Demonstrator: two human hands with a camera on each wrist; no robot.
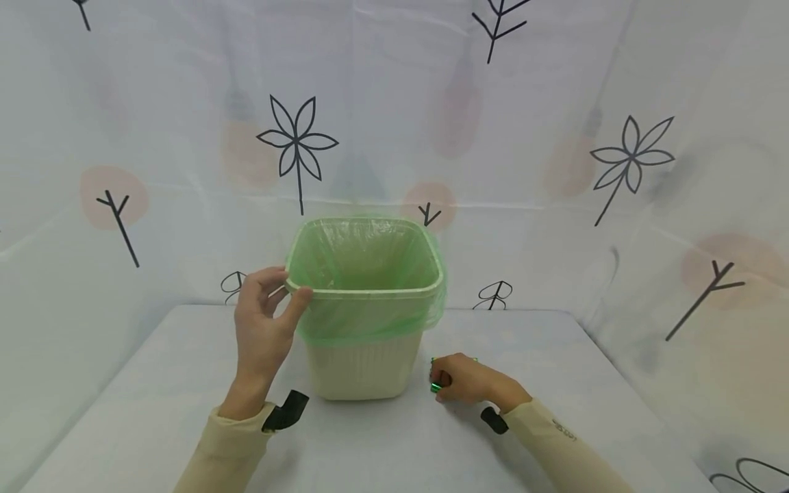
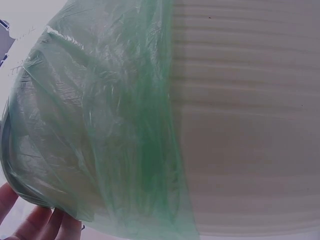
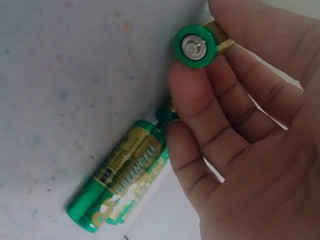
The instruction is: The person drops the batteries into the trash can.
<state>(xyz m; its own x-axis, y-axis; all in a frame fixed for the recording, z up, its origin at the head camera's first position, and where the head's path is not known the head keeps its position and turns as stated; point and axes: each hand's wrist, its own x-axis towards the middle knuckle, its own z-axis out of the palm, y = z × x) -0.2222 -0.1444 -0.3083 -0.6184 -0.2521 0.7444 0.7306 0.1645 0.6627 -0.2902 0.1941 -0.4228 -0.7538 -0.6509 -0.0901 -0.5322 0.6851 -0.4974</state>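
Note:
A cream plastic trash bin [image 1: 360, 366] stands upright, lined with a thin green bag [image 1: 370, 318] folded down over its rim. My left hand [image 1: 265, 329] grips the near left corner of that rim, thumb in front and fingers along the side. To the right of the bin, low over the table, my right hand [image 1: 462, 380] pinches a green and gold battery [image 3: 197, 47] between thumb and fingers, one end facing the right wrist camera. Several more batteries [image 3: 120, 175] of the same kind lie beside my fingertips, mostly hidden behind the hand in the head view.
A white cloth covers the table [image 1: 524, 342]. Behind and at the sides hangs a pale curtain [image 1: 382, 103] printed with flowers and twigs. Black camera mounts [image 1: 286, 411] sit at both wrists.

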